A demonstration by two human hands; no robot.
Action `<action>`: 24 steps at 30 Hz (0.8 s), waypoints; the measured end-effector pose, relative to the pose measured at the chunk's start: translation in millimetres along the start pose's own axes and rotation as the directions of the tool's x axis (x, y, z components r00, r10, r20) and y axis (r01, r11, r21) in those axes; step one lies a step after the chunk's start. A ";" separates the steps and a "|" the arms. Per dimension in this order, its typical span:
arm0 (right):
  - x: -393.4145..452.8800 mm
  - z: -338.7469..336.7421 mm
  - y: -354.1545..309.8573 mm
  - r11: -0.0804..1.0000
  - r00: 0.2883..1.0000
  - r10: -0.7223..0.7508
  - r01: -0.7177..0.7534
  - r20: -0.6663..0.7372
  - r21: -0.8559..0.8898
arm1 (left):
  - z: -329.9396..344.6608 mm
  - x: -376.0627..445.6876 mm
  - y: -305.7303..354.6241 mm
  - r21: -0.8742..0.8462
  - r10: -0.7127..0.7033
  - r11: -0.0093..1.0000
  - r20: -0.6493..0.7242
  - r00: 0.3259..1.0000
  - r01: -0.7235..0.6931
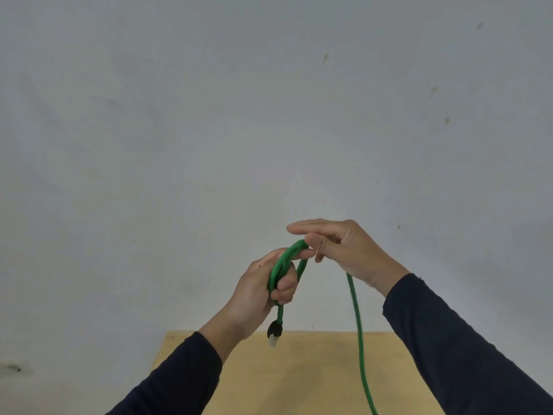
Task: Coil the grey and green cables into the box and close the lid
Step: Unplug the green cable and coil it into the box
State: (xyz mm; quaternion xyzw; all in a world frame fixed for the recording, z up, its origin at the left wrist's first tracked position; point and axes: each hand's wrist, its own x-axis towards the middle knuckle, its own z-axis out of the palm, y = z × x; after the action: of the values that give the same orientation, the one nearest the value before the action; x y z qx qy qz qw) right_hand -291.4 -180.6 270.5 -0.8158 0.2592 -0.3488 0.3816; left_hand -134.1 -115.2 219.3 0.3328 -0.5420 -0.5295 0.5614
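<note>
A green cable (pixel 357 322) is held up in front of a grey wall, above a wooden table. My left hand (pixel 260 290) is closed around a small loop of it, and the cable's black and white plug (pixel 274 332) dangles just below that fist. My right hand (pixel 344 250) pinches the top of the loop with thumb and fingers, slightly higher and to the right. From the right hand the cable hangs down and leaves the frame at the bottom. The grey cable and the box are out of view.
A light wooden table (pixel 299 375) fills the bottom centre, its far edge against the grey wall (pixel 209 130). Dark sleeves cover both forearms.
</note>
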 end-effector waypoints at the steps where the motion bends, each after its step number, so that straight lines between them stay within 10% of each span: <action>1: -1.0 3.3 2.3 0.999 1.000 0.014 -0.014 0.005 0.041 | -0.5 1.2 1.1 -0.016 0.004 1.000 0.002 1.000 -0.004; 15: 2.7 17.8 11.8 0.997 0.987 0.024 -0.012 -0.160 0.075 | 4.8 5.7 -2.0 0.251 0.203 0.958 -0.258 0.945 -0.137; 24: 8.7 22.4 16.0 0.985 0.976 0.095 -0.063 -0.197 0.164 | -1.6 22.3 17.4 -0.129 0.100 0.975 -0.472 0.876 -0.182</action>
State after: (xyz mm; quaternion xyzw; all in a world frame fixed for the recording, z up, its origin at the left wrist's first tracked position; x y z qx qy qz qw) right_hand -271.3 -185.8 250.4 -0.7324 0.3010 -0.4343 0.4293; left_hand -131.8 -133.0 241.2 0.3598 -0.3684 -0.4366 0.7377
